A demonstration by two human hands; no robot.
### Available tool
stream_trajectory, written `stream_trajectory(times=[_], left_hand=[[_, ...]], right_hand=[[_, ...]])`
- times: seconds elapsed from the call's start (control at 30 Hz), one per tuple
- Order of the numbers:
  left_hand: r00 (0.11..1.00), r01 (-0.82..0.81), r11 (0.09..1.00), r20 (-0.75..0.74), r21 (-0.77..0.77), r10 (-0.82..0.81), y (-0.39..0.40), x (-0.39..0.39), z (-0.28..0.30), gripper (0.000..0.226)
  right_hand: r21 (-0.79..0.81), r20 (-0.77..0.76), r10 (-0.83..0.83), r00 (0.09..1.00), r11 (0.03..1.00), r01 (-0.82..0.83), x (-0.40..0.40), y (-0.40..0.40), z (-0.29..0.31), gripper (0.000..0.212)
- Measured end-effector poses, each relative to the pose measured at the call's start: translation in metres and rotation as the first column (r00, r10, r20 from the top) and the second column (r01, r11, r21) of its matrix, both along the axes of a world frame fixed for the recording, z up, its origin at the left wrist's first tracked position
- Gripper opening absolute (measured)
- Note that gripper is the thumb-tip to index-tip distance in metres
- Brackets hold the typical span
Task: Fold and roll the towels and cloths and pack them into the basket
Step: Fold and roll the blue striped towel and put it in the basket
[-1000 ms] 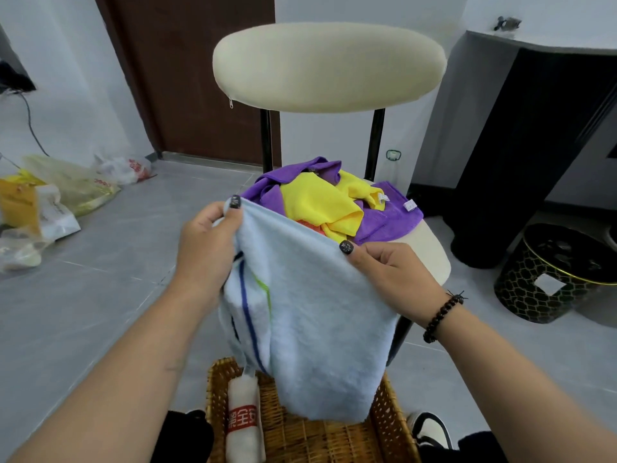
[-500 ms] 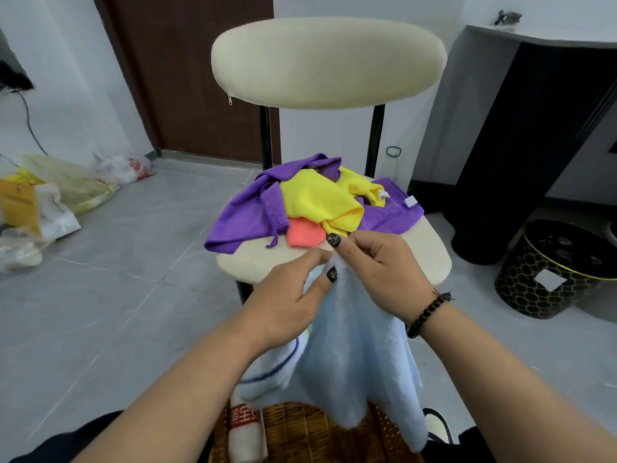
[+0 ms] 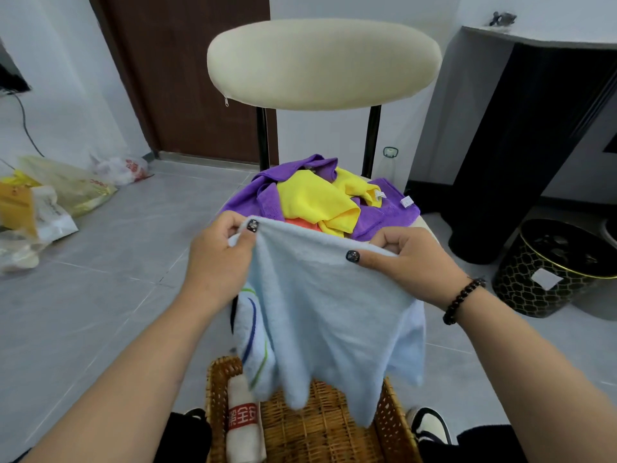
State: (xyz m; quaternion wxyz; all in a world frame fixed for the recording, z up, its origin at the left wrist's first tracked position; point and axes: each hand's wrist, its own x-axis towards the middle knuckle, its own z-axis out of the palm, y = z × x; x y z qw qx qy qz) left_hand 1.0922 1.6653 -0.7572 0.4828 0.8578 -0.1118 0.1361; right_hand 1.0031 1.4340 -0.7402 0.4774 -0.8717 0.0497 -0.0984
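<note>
Grey floor tiles and a cream chair [image 3: 322, 63] frame the work, and over them the left hand [image 3: 218, 262] and right hand [image 3: 412, 262] each pinch the top edge of a pale blue towel [image 3: 329, 309], holding it apart so it hangs flat for folding. It dangles over the wicker basket [image 3: 320, 426], where one rolled white towel [image 3: 243, 426] already lies along the left wall. Purple and yellow cloths [image 3: 317, 198] wait heaped on the chair seat just behind, within easy reach.
</note>
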Motion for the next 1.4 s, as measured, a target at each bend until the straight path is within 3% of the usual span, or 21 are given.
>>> stream_trajectory(times=[0.1,0.2,0.33,0.43,0.5,0.6,0.73,0.87,1.0,1.1,1.23,1.4], left_hand=[[0.998,0.026,0.986,-0.066,0.163,-0.016,0.012,0.004,-0.001,0.013],[0.978,0.196,0.956,-0.116,0.216,-0.174,0.014,-0.003,-0.004,0.005],[0.877,0.476,0.867,-0.162,0.149,-0.453,-0.003,-0.022,-0.015,0.037],[0.839,0.544,0.810,-0.177,0.220,-0.515,-0.015,-0.032,-0.027,0.043],[0.853,0.521,0.808,-0.167,0.275,-0.494,-0.018,-0.034,-0.030,0.042],[0.902,0.428,0.844,-0.094,0.322,-0.421,-0.018,-0.029,-0.022,0.013],[0.957,0.287,0.912,-0.037,0.292,-0.289,-0.006,-0.014,-0.009,0.013],[0.992,0.126,0.923,-0.025,0.362,-0.126,0.013,0.000,-0.003,0.021],[0.999,0.052,0.927,-0.032,0.371,-0.043,0.025,0.004,-0.005,0.013],[0.998,0.025,0.943,-0.067,0.332,-0.003,0.027,0.002,-0.007,0.021],[0.994,-0.010,0.981,-0.107,0.195,0.032,0.023,-0.004,-0.004,0.029],[0.950,0.051,0.999,-0.309,0.001,-0.048,0.010,-0.008,-0.002,0.021]], right_hand=[[0.037,0.037,-0.049,0.998,0.998,0.047,-0.001,-0.005,0.000,0.025],[0.041,0.067,-0.002,0.998,0.999,0.000,-0.002,0.000,-0.005,0.014],[-0.043,0.072,0.160,0.984,0.987,-0.158,-0.002,0.019,-0.011,0.008],[-0.055,0.064,0.238,0.969,0.970,-0.235,-0.001,0.030,-0.013,0.007],[-0.046,0.056,0.239,0.969,0.970,-0.237,-0.001,0.031,-0.013,0.007],[-0.100,0.017,0.197,0.980,0.976,-0.195,0.000,0.023,-0.014,0.006],[-0.214,-0.126,0.144,0.982,0.962,-0.169,-0.001,0.006,-0.013,0.011],[-0.244,-0.140,0.046,0.989,0.967,-0.080,-0.008,-0.015,-0.006,0.009],[-0.212,-0.129,-0.031,0.991,0.977,0.003,-0.015,-0.029,-0.003,0.010],[-0.094,-0.159,-0.111,0.981,0.991,0.097,-0.015,-0.034,-0.005,0.007],[0.216,-0.269,-0.228,0.936,0.933,0.289,-0.013,-0.033,-0.007,0.008],[0.563,-0.271,-0.021,0.962,0.808,0.176,-0.013,-0.005,0.003,0.023]])
